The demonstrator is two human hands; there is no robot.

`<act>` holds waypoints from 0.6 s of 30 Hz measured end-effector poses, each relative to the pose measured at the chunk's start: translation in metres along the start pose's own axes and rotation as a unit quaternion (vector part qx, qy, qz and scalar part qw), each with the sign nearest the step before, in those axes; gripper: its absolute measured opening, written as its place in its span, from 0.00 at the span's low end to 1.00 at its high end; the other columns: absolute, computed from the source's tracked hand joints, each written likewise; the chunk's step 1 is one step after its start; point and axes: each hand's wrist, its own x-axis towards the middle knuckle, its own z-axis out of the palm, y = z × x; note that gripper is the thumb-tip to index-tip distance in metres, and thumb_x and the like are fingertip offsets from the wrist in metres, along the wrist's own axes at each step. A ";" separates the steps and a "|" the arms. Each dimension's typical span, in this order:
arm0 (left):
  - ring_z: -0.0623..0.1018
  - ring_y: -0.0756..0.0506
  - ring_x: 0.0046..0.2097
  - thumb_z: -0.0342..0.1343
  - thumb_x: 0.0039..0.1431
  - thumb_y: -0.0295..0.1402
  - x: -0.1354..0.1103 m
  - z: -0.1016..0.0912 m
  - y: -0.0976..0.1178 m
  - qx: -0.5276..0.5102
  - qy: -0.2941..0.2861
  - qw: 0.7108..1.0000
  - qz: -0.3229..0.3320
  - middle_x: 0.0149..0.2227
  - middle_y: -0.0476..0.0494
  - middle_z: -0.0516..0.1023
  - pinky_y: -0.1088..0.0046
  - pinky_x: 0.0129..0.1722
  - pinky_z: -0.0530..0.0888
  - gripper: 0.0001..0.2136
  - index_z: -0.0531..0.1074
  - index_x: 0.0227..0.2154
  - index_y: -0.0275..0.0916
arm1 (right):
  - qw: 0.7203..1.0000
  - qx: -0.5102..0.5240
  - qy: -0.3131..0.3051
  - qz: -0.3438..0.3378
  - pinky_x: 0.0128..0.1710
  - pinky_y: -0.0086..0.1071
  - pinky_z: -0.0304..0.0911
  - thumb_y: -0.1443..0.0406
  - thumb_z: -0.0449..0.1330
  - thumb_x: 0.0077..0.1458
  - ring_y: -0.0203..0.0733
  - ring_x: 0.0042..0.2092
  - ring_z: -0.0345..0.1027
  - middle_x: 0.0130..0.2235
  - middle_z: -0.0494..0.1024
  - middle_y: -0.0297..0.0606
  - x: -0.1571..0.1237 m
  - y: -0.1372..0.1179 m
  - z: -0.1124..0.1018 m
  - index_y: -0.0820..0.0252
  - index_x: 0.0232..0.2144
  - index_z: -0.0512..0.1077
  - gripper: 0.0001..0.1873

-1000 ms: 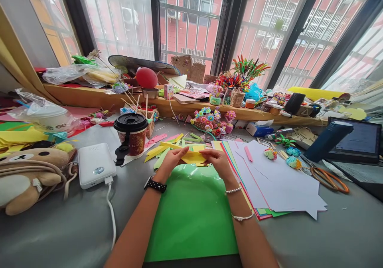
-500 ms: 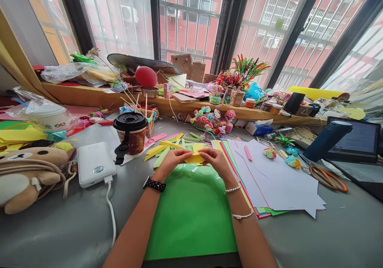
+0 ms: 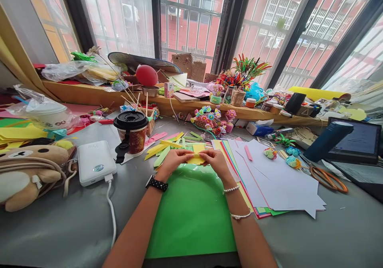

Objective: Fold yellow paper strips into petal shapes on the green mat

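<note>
Both my hands pinch a small piece of yellow paper (image 3: 196, 160) above the far edge of a green sheet (image 3: 191, 220). My left hand (image 3: 177, 159) closes thumb and fingers on its left end; a dark dotted watch strap is on that wrist. Its right end is between the fingers of my right hand (image 3: 214, 160), whose wrist carries two white bracelets. Just beyond the hands lie yellow paper strips (image 3: 157, 150) and green and pink ones. Fingers cover both ends of the paper, so its folds are hard to make out.
Right of the green sheet is a stack of white and coloured paper (image 3: 281, 180). On the left stand a lidded cup (image 3: 131, 134) and a white power bank (image 3: 96, 163) with its cable. Scissors (image 3: 329, 179), a blue bottle (image 3: 327, 140) and a laptop (image 3: 356, 140) are at right.
My hands have drawn slightly closer together on the yellow paper, the left one shifting a little to the right. Both keep their pinch.
</note>
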 end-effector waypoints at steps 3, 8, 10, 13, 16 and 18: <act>0.72 0.49 0.27 0.59 0.37 0.37 -0.001 0.001 0.001 0.016 0.009 1.000 0.008 0.26 0.45 0.77 0.77 0.26 0.68 0.14 0.75 0.29 0.34 | 1.000 -0.009 0.008 0.000 0.20 0.29 0.63 0.58 0.60 0.37 0.33 0.19 0.65 0.23 0.74 0.35 0.000 0.000 0.001 0.62 0.23 0.74 0.12; 0.71 0.50 0.25 0.58 0.38 0.36 -0.001 0.001 0.001 0.036 0.028 0.999 0.011 0.25 0.45 0.76 0.78 0.24 0.67 0.12 0.76 0.27 0.35 | 0.999 -0.029 0.014 -0.003 0.19 0.28 0.62 0.59 0.60 0.37 0.33 0.19 0.63 0.21 0.73 0.35 -0.001 -0.003 0.003 0.61 0.22 0.74 0.11; 0.71 0.50 0.25 0.58 0.38 0.36 -0.001 0.002 0.000 0.037 0.031 0.999 0.011 0.25 0.45 0.76 0.78 0.24 0.67 0.12 0.76 0.27 0.35 | 0.999 -0.036 0.015 -0.009 0.19 0.28 0.62 0.59 0.60 0.37 0.33 0.20 0.63 0.21 0.73 0.35 -0.001 -0.004 0.003 0.62 0.22 0.74 0.11; 0.71 0.50 0.25 0.58 0.38 0.36 0.000 0.002 -0.001 0.036 0.034 0.999 0.013 0.25 0.45 0.76 0.78 0.24 0.67 0.11 0.76 0.26 0.35 | 0.999 -0.045 0.017 -0.015 0.20 0.28 0.62 0.59 0.60 0.38 0.34 0.21 0.63 0.22 0.73 0.36 -0.002 -0.004 0.003 0.62 0.22 0.74 0.11; 0.71 0.49 0.25 0.57 0.38 0.36 0.001 0.002 -0.003 0.039 0.035 0.998 0.017 0.25 0.45 0.76 0.77 0.24 0.67 0.11 0.76 0.26 0.35 | 0.998 -0.054 0.018 -0.020 0.20 0.28 0.62 0.59 0.59 0.38 0.34 0.21 0.63 0.22 0.73 0.36 -0.002 -0.004 0.003 0.61 0.22 0.74 0.11; 0.71 0.49 0.25 0.57 0.38 0.36 0.001 0.001 -0.004 0.041 0.029 0.999 0.019 0.24 0.45 0.76 0.77 0.24 0.67 0.12 0.76 0.26 0.35 | 0.998 -0.059 0.019 -0.025 0.20 0.28 0.61 0.59 0.59 0.38 0.34 0.21 0.63 0.22 0.73 0.35 -0.002 -0.004 0.003 0.61 0.22 0.74 0.11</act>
